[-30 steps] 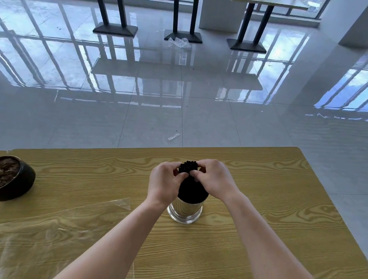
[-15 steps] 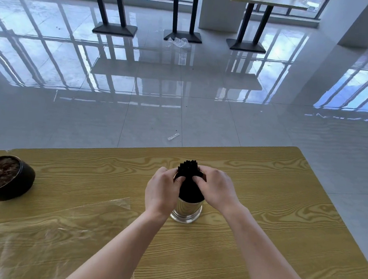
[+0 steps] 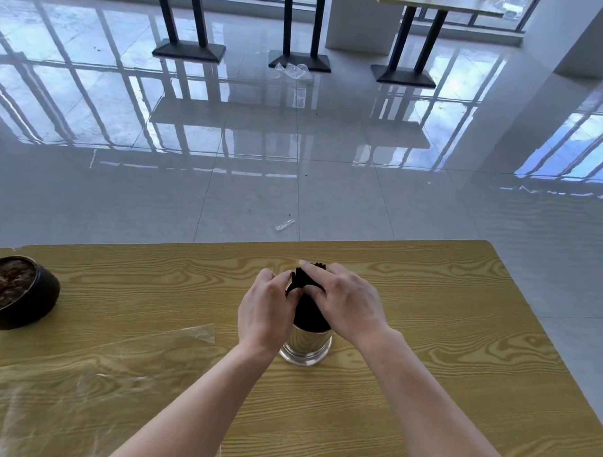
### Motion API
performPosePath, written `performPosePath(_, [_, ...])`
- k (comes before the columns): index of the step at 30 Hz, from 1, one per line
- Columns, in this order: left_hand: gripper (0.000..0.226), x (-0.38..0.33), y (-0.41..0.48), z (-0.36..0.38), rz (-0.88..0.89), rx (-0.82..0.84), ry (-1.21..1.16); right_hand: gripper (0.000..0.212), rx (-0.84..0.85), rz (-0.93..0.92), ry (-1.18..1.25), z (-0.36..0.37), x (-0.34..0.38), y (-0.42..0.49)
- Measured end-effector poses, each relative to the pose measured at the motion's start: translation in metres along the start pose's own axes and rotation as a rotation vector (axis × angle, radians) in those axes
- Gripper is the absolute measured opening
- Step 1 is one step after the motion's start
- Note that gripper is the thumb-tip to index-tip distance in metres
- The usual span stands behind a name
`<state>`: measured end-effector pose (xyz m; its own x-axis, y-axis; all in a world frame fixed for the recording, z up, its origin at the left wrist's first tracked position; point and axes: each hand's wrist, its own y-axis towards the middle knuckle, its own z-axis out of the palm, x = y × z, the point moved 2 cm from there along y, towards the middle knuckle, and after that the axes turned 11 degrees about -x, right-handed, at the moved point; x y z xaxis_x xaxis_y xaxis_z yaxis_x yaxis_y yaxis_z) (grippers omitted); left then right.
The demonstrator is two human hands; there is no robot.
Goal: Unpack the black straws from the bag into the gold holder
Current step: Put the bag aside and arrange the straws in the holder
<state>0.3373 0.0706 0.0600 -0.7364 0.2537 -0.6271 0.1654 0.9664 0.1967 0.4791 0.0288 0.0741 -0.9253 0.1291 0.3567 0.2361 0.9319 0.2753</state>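
A bundle of black straws (image 3: 307, 311) stands upright in the shiny gold holder (image 3: 305, 347) in the middle of the wooden table (image 3: 445, 348). My left hand (image 3: 266, 308) curls around the left side of the bundle near its top. On the right side, my right hand (image 3: 344, 304) lies over the straw tops, with its fingers spread across them. The empty clear plastic bag (image 3: 75, 383) lies flat on the table at the lower left.
A dark bowl-shaped plant pot (image 3: 10, 292) with soil and a trunk sits at the table's left edge. The table's far edge is just behind the holder. Beyond it lie glossy floor tiles, table bases and scraps of plastic.
Both hands have slid down and closed in on the straws. The right hand's fingers now reach across the bundle's top, hiding most of the straw ends.
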Motion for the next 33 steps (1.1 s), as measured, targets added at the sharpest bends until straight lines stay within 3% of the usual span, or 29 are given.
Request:
performPosePath(4, [0.015, 0.001, 0.002, 0.000, -0.002, 0.003, 0.006, 0.047, 0.009, 0.008, 0.019, 0.002, -0.001, 0.002])
performPosePath(10, [0.010, 0.000, 0.002, -0.002, 0.022, -0.022, -0.097, 0.068, -0.114, 0.103, 0.076, -0.008, -0.012, -0.005])
performPosePath(16, [0.008, -0.003, 0.003, -0.001, -0.063, -0.041, -0.225, 0.061, -0.059, 0.158, 0.028, -0.001, -0.013, -0.013])
performPosePath(33, [0.012, -0.007, 0.006, -0.003, -0.052, 0.005, -0.202, 0.061, -0.087, 0.126, 0.109, -0.001, 0.001, -0.003])
